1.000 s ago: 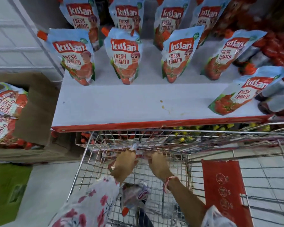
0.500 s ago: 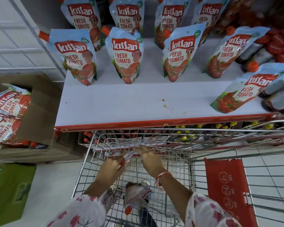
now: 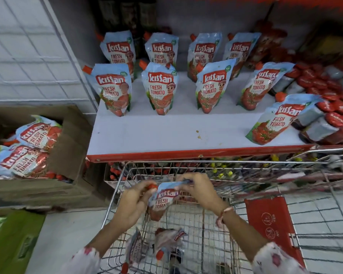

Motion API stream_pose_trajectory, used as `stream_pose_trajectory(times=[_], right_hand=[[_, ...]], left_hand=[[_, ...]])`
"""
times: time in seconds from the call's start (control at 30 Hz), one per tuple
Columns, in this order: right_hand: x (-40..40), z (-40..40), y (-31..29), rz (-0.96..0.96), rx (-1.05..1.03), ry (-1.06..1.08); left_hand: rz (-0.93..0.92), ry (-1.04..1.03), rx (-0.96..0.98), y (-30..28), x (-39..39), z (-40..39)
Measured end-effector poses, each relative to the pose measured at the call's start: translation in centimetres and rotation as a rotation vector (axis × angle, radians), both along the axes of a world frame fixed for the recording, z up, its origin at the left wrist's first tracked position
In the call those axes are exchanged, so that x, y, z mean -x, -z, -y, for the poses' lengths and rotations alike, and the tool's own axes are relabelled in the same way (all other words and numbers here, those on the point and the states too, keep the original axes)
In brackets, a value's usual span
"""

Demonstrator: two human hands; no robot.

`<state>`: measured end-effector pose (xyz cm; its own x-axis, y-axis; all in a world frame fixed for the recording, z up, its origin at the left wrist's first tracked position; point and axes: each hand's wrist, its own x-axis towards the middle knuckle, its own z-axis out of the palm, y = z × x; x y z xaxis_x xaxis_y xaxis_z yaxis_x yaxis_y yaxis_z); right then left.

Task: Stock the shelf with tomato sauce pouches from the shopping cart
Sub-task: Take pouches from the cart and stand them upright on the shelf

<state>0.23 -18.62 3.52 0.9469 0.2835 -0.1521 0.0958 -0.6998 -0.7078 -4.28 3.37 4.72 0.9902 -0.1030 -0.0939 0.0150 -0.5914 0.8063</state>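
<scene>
I hold a tomato sauce pouch (image 3: 161,200) upright over the wire shopping cart (image 3: 222,162). My left hand (image 3: 134,204) pinches its red cap corner. My right hand (image 3: 201,191) grips its top right edge. Two more pouches (image 3: 169,241) lie on the cart's floor below. Ahead, the white shelf (image 3: 166,133) with a red front lip carries several upright pouches (image 3: 160,87) in two rows, plus one leaning pouch (image 3: 279,120) at the right front. The shelf's front strip is bare.
An open cardboard box (image 3: 67,147) at the left holds more pouches (image 3: 28,153). Red-capped bottles (image 3: 329,107) crowd the shelf's right end. A green carton (image 3: 14,244) lies on the floor at lower left. A red child-seat flap (image 3: 269,220) hangs in the cart at right.
Both hands were low at the cart's front wires. They have since lifted a pouch up out of the cart, and it now faces me between the hands.
</scene>
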Motion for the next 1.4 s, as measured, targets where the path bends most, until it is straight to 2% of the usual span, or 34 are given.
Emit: stream_pose_trajectory(times=[0.23, 0.4, 0.6, 0.67, 0.83, 1.03, 1.2, 1.4], right_hand=[[-0.9, 1.5, -9.4, 0.164, -0.081, 0.061], [-2.2, 2.9, -16.2, 0.321, -0.161, 0.107], [-4.5, 5.1, -22.7, 0.617, -0.145, 0.11], [-5.5, 6.0, -23.9, 0.659, -0.152, 0.149], [-7.7, 8.5, -24.0, 0.711, -0.127, 0.226], [-9.6, 11.0, -20.8, 0.619, -0.064, 0.35], [-10.3, 11.5, -18.1, 0.55, -0.099, 0.401], [-10.9, 12.0, -17.7, 0.502, -0.149, 0.439]], left_hand=[[0.136, -0.033, 0.179, -6.5, -1.6, 0.8], [0.205, -0.01, 0.378, -11.5, -3.7, 2.0], [0.34, 0.013, 0.439, -16.8, -6.8, 4.7], [0.377, 0.029, 0.439, -17.9, -8.0, 6.0], [0.371, 0.028, 0.412, -18.5, -11.0, 9.5], [0.286, 0.051, 0.289, -16.4, -14.0, 12.6], [0.223, 0.035, 0.225, -14.4, -15.5, 13.9], [0.202, -0.001, 0.212, -14.2, -16.6, 14.9]])
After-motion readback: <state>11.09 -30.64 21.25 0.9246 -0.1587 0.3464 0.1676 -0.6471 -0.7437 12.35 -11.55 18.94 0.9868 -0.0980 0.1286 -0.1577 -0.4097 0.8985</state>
